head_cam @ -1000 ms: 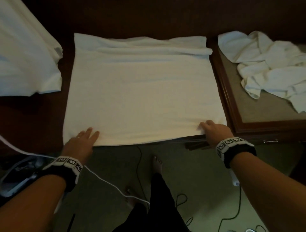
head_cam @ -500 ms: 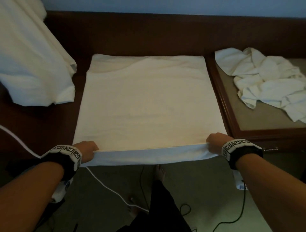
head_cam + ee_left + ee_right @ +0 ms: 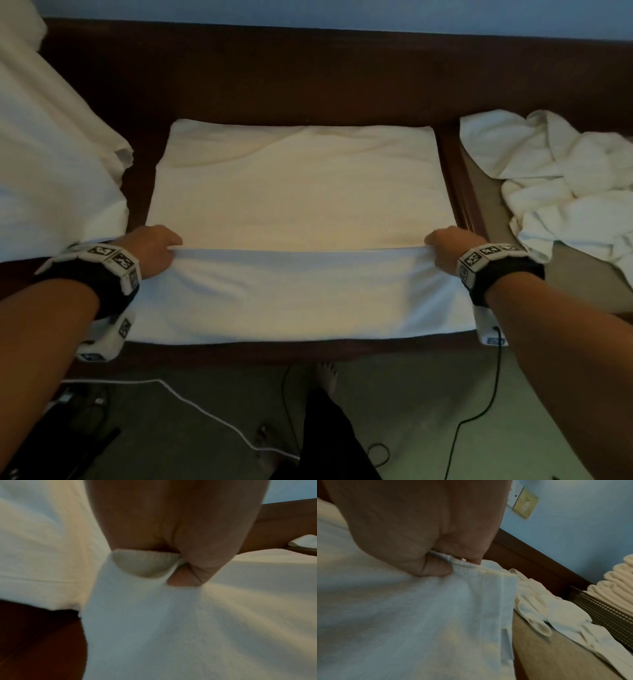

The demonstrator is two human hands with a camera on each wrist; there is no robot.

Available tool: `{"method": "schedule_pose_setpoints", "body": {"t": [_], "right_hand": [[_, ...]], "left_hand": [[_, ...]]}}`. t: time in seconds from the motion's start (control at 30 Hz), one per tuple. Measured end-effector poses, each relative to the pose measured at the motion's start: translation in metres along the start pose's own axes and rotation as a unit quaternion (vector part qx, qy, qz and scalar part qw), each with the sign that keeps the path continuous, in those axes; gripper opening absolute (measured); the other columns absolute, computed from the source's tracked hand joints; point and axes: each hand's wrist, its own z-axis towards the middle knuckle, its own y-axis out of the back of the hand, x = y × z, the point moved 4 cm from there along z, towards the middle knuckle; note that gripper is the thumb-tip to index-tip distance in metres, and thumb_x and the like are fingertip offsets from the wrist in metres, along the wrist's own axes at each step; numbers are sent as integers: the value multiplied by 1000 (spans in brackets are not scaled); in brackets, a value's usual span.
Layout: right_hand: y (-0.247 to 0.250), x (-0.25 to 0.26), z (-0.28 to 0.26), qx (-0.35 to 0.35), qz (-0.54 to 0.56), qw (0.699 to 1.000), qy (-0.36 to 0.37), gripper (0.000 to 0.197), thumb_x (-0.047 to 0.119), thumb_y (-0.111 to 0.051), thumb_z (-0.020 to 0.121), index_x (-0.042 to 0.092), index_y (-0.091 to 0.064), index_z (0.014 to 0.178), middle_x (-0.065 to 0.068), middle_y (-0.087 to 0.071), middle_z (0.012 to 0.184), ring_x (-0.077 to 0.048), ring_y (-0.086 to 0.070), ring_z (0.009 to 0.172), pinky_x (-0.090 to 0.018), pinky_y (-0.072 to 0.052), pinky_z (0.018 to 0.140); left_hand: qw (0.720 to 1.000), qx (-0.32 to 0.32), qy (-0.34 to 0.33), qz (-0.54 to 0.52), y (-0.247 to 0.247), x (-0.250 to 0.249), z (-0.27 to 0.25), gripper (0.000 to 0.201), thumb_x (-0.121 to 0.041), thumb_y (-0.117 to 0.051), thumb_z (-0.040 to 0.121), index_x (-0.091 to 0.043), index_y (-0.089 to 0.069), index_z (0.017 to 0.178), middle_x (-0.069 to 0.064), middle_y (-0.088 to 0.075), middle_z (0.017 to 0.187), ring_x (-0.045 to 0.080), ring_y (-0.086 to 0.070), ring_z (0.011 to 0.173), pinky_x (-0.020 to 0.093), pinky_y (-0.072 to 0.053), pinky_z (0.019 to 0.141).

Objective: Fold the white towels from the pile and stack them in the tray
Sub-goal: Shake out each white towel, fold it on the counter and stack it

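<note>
A white towel [image 3: 298, 192] lies spread on the dark wooden table [image 3: 239, 85], its near part lifted and doubled back over the rest. My left hand [image 3: 161, 245] pinches the towel's near left corner [image 3: 145, 563] between thumb and curled fingers. At the other end, my right hand [image 3: 442, 245] grips the near right corner [image 3: 462, 563] the same way. A pile of crumpled white towels [image 3: 561, 178] sits to the right. In the right wrist view, folded towels [image 3: 618, 585] are stacked in a dark perforated tray [image 3: 604, 612] beyond that pile.
A large white cloth [image 3: 51, 164] hangs over the table's left end. The pile rests on a tan surface with a raised wooden frame [image 3: 459, 192]. Cables [image 3: 479, 404] trail over the floor below, beside my bare foot [image 3: 325, 373]. A wall switch [image 3: 524, 504] is behind.
My hands went from lying flat at the near edge to gripping its corners, then carried that edge up and away over the towel. The fold line now lies about midway.
</note>
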Motion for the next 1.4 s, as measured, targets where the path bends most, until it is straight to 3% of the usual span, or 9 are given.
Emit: {"method": "schedule_pose_setpoints", "body": {"t": [0.4,0.5,0.7,0.77,0.9,1.03,1.2,1.3,1.4], "right_hand": [[48,-30,118,-32,-21,999,-9,21,7,-50,91,10,-63,108,-10,-60,95,-34,-64,90,-38,-54,76],[43,-32,129,-59,-21,998,-18,23,11,-52,90,13,-61,111,-11,-61,107,-35,-60,101,-43,-53,85],[7,-2,89,-260,89,961,12,49,24,-51,81,9,-57,127,-19,-49,137,-43,-46,120,-55,-41,95],[-17,27,68,-251,110,961,37,55,39,-42,88,17,-47,138,-17,-38,150,-43,-40,129,-59,-37,102],[-91,38,39,-116,131,984,-16,75,75,-16,92,41,10,154,-3,22,163,-37,14,149,-65,-3,115],[-138,22,-2,-101,139,985,-36,83,86,-6,83,44,21,150,-4,32,160,-36,28,146,-61,4,118],[-139,42,-28,-98,140,984,-52,83,78,-11,88,35,12,154,-10,20,163,-40,13,149,-61,-5,119],[-116,89,-29,-139,109,984,19,76,68,-17,94,28,1,157,-11,13,164,-39,5,151,-60,-10,120],[-94,154,-19,-150,74,978,124,75,70,-16,93,33,0,156,-7,15,165,-39,9,150,-66,-9,117]], "left_hand": [[997,-47,47,43,45,-19,93,35,-12,-45,102,-14,-58,134,17,-49,146,41,-50,125,45,-44,102],[995,-66,54,43,43,-24,96,28,-13,-50,98,-17,-62,123,19,-56,136,42,-54,116,46,-45,100],[984,-174,12,44,-30,-52,43,85,-53,-60,90,-24,-20,159,13,-12,166,38,-16,149,54,-18,117],[990,-140,-7,31,-70,-55,23,86,-74,-35,89,-34,-6,160,8,-2,168,37,-11,151,58,-15,118],[992,-116,40,2,-130,-30,-10,86,-86,1,79,-46,21,152,-1,18,167,35,4,153,63,-8,118],[992,-111,61,-7,-156,-17,-44,88,-88,3,78,-45,21,152,-1,18,167,35,6,153,65,-6,117],[994,-88,59,-2,-165,-23,-73,93,-87,-11,81,-36,3,158,7,5,167,38,-3,152,64,-13,118],[993,-116,24,7,-151,-39,-71,95,-82,-16,81,-27,-15,158,15,-12,164,39,-13,150,61,-16,120],[984,-143,-98,43,-141,-80,-55,87,-79,-14,87,-33,-4,160,8,-1,168,32,-4,154,58,-10,122]]}}
